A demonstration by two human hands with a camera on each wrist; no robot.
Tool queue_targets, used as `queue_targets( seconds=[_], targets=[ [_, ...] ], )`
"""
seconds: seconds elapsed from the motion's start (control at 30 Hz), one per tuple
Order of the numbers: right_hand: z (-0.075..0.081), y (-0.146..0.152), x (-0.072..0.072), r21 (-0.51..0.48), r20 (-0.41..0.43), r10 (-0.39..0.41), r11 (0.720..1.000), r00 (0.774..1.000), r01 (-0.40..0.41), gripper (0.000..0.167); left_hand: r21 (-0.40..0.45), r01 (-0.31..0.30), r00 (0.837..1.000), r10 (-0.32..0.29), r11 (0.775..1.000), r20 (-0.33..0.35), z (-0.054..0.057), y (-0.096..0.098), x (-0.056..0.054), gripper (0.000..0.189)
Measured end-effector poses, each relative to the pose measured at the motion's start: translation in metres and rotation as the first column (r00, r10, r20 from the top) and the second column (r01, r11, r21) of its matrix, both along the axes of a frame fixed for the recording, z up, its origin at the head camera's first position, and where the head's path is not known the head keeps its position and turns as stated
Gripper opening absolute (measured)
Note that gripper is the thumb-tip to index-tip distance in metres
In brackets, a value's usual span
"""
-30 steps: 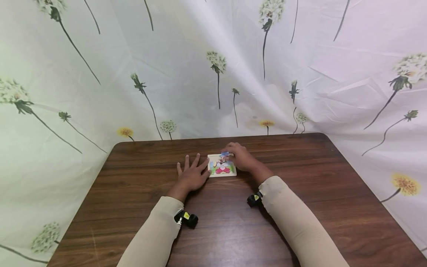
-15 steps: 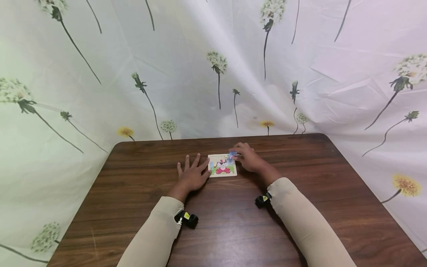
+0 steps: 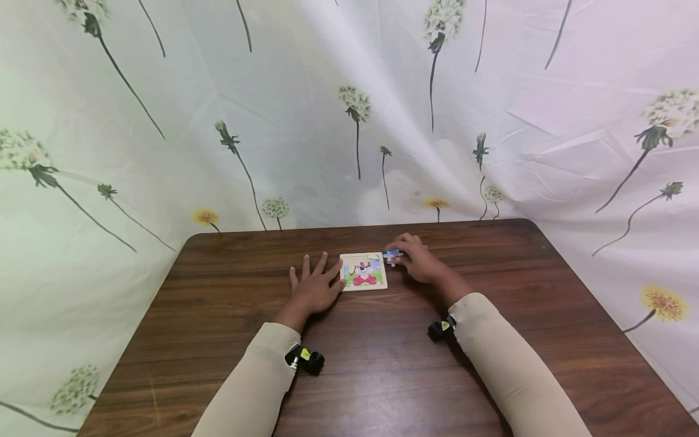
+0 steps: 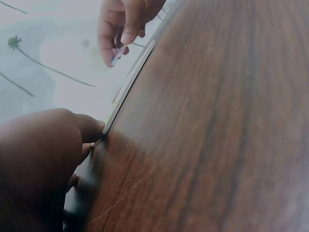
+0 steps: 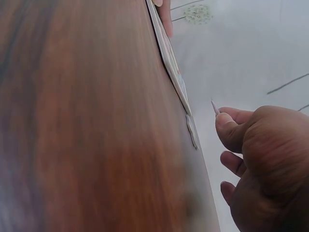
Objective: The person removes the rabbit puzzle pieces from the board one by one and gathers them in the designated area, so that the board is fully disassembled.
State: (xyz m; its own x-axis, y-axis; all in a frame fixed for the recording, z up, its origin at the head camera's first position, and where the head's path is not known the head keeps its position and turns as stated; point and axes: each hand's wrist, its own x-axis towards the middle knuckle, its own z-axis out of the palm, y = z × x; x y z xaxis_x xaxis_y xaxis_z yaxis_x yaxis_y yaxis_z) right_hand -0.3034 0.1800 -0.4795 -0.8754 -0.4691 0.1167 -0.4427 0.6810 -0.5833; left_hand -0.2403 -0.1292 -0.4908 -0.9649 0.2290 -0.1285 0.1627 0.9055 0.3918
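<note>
A small picture puzzle (image 3: 363, 280) in a pale wooden frame lies flat near the table's far edge, showing a cartoon animal in red. Bare pale wood shows at its upper right and in a small patch at its left. My left hand (image 3: 315, 290) rests on the table with fingers spread, thumb and forefinger touching the frame's left edge. Just beyond the right edge, my right hand (image 3: 417, 261) pinches a blue puzzle piece (image 3: 391, 255) between thumb and forefinger, raised off the table. Below it, in the right wrist view, a thin flat piece (image 5: 191, 131) lies beside the frame.
The brown wooden table (image 3: 360, 364) extends around both arms. A white curtain (image 3: 306, 152) printed with dandelions hangs right behind its far edge and along both sides. Each wrist carries a small black camera.
My right hand has moved rightward off the puzzle with the blue puzzle piece, uncovering the picture's upper right part. The left hand has stayed in place.
</note>
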Motion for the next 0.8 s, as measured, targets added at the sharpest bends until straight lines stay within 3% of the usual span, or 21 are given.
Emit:
queue_targets(
  seconds=[0.8],
  targets=[
    [-0.013,0.034,-0.002,-0.013,0.028,-0.051,0.999,0.998,0.052,0.036,0.009,0.008,1.000,-0.008,1.000,-0.002,0.002,-0.001,0.000,0.065]
  ],
)
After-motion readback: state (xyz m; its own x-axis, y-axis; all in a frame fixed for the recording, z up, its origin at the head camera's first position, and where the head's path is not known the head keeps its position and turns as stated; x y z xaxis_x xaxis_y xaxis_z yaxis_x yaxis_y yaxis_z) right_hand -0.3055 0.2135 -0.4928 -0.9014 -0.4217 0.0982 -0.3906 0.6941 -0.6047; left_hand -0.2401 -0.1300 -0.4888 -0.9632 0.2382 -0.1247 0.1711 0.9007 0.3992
